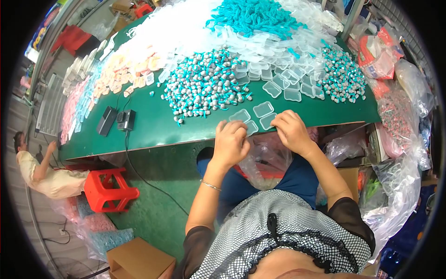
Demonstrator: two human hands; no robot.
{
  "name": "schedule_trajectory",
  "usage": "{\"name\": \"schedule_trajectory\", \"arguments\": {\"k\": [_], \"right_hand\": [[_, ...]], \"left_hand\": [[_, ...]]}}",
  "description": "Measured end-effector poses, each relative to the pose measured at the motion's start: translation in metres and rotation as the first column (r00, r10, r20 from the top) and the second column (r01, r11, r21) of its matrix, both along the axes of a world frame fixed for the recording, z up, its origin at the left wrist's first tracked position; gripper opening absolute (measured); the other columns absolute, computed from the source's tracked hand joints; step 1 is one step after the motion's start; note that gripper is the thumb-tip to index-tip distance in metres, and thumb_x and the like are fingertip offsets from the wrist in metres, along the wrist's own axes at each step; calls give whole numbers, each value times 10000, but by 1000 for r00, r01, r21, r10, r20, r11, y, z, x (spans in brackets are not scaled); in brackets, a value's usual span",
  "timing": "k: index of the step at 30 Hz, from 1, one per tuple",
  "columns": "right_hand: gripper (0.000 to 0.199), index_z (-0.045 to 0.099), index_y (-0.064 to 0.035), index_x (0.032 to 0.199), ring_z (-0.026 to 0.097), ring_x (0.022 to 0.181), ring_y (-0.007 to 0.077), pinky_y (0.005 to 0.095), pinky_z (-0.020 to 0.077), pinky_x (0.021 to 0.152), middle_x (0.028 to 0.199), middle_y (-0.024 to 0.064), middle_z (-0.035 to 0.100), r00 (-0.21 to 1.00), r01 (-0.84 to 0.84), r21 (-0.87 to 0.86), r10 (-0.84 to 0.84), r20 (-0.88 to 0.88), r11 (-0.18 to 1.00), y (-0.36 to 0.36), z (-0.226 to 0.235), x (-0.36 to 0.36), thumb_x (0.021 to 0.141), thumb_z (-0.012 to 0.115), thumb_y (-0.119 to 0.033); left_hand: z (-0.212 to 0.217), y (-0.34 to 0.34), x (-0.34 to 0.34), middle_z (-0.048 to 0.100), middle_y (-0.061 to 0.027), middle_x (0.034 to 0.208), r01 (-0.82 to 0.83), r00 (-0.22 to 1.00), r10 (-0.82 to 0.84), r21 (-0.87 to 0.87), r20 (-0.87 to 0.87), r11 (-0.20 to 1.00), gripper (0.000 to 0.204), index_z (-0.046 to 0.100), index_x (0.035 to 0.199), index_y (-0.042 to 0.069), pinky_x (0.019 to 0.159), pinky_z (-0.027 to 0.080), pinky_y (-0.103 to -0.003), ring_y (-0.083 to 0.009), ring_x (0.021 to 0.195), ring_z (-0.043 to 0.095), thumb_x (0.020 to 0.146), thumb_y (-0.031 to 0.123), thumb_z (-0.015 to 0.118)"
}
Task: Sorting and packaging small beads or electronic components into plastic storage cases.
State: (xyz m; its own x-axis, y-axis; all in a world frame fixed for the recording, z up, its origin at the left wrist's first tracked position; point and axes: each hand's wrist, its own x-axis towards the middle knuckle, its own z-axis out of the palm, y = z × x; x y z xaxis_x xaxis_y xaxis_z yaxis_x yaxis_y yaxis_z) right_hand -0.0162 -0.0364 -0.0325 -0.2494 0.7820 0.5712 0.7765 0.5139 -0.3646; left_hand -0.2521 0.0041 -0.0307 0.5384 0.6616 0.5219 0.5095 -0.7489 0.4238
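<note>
Two small clear plastic cases lie unfolded at the near edge of the table. Over the near edge of the left case [240, 115], my left hand [231, 143] has its fingers curled; whatever they may hold is hidden. At the right case [263, 109], my right hand [292, 131] is closed, with thumb and fingertips pinching the right edge of its lower half. Just beyond my hands is a big heap of small grey-and-white striped pieces with teal cord ends [202, 83]. More clear cases [292, 95] lie behind the right one.
A second heap of striped pieces [344, 74] is at the right, and a teal cord pile [253, 16] at the back. Two black devices [125, 120] with a cable sit on the green table [158, 123] at left. A red stool [109, 189] and another person [51, 174] are beyond.
</note>
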Motion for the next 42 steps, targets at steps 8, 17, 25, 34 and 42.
{"name": "schedule_trajectory", "arguments": {"k": [8,17,25,34,42], "right_hand": [[222,631,-47,950,581,924,293,394,463,779,947,88,614,996,-83,-12,83,20,996,4,2,-22,737,646,14],[216,656,-107,979,561,965,266,433,387,861,959,51,614,935,290,215,-324,145,932,58,8,8,774,714,-142],[120,647,-42,858,608,899,288,406,489,791,968,97,612,997,15,16,-14,-70,1000,15,10,20,761,713,-63],[137,633,-27,862,633,874,290,379,526,758,968,101,631,950,-303,-8,302,-77,953,10,4,-1,738,687,-8],[272,624,-41,994,617,922,300,397,492,818,1038,106,643,947,-313,-31,309,-86,949,12,1,-11,730,689,-55]], "left_hand": [[5,20,-25,602,-151,1060,244,962,-228,-95,152,965,143,542,761,9,939,462,-500,-376,1042,582,644,-10,622],[1,-2,12,582,-100,1144,21,998,-15,110,-62,994,276,631,983,109,1009,352,-562,-305,1117,538,757,228,733],[-9,1,-4,597,-111,1124,22,998,-16,87,-68,996,186,607,931,83,992,387,-520,-310,1055,574,789,147,709],[-2,8,-32,606,-112,1101,-7,997,15,102,-75,995,255,585,908,63,976,399,-505,-308,1020,583,739,156,751],[2,9,-46,588,-128,1140,-16,997,24,118,-70,993,296,610,940,79,1002,374,-521,-344,1064,555,715,193,767]]}}
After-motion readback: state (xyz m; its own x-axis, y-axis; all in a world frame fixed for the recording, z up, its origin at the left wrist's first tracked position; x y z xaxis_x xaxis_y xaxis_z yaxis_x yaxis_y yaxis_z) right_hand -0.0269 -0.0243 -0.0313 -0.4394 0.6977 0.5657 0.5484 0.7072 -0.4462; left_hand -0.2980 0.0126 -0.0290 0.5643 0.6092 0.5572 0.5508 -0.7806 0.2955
